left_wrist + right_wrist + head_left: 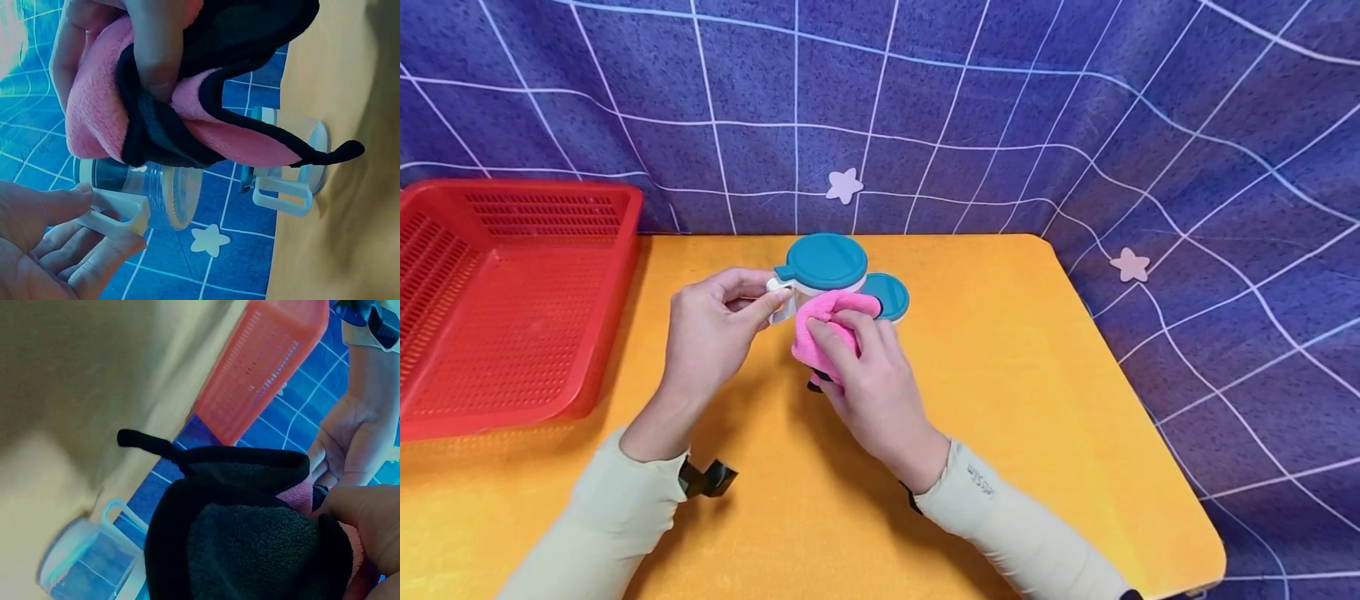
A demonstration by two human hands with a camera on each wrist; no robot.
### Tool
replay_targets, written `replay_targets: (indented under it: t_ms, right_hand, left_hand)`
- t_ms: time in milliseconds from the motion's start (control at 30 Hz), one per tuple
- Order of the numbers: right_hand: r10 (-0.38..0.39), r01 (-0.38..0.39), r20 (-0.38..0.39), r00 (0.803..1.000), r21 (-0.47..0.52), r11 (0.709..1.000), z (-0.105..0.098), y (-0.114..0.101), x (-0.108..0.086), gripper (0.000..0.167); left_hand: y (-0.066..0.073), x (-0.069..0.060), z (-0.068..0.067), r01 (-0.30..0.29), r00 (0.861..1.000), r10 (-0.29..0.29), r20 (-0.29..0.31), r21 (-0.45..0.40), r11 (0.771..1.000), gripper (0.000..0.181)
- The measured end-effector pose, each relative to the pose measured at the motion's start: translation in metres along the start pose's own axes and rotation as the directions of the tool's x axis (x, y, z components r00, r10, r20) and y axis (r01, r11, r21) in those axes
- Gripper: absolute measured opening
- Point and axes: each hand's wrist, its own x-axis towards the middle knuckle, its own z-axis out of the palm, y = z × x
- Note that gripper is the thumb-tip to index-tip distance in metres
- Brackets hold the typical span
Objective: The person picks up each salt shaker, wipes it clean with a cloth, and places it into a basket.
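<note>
My left hand [709, 337] pinches the white handle [106, 222] of a clear jar [185, 195] with a teal lid [827, 260]. The left wrist view shows this jar off the table. In my right hand [883, 392] is a pink cloth [811, 333] with black edging and a dark underside, bunched between thumb and fingers. The cloth lies close against the jar's near side and hides part of it; contact is hard to tell. Behind, a smaller-looking second jar [94, 562] with a teal lid [889, 294] and a handle stands on the table.
A red perforated basket [580, 367] stands at the left of the yellow-orange table [1015, 400]. A blue gridded curtain [970, 108] with pale star shapes [845, 186] hangs behind and along the right side.
</note>
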Motion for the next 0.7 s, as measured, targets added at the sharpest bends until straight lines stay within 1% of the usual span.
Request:
replay_targets:
  t_ms: [167,300,400,533,700]
  right_hand:
    - [0.002,-0.001,0.029,1.0,-0.041,0.999,0.004,-0.003,0.001,0.056]
    - [-0.016,0.019,0.04,0.999,-0.078,0.997,0.007,-0.006,0.002,0.053]
    - [-0.027,0.034,0.064,0.998,-0.106,0.994,0.009,-0.007,0.001,0.053]
    - [-0.027,0.038,0.094,0.995,-0.121,0.992,0.012,-0.007,-0.001,0.054]
    - [-0.029,0.043,0.113,0.993,-0.125,0.991,0.014,-0.006,-0.004,0.053]
  left_hand:
    - [0.0,-0.001,0.0,0.007,1.0,-0.007,-0.003,0.009,1.0,0.034]
    - [0.0,-0.001,0.0,0.005,1.0,-0.005,-0.004,0.01,1.0,0.032]
    - [-0.001,-0.001,0.001,0.003,1.0,-0.003,0.0,0.005,1.0,0.031]
    - [-0.001,-0.002,0.001,-0.002,1.0,0.002,0.004,0.005,1.0,0.03]
    - [-0.002,-0.002,0.0,-0.007,1.0,0.007,0.0,0.015,1.0,0.03]
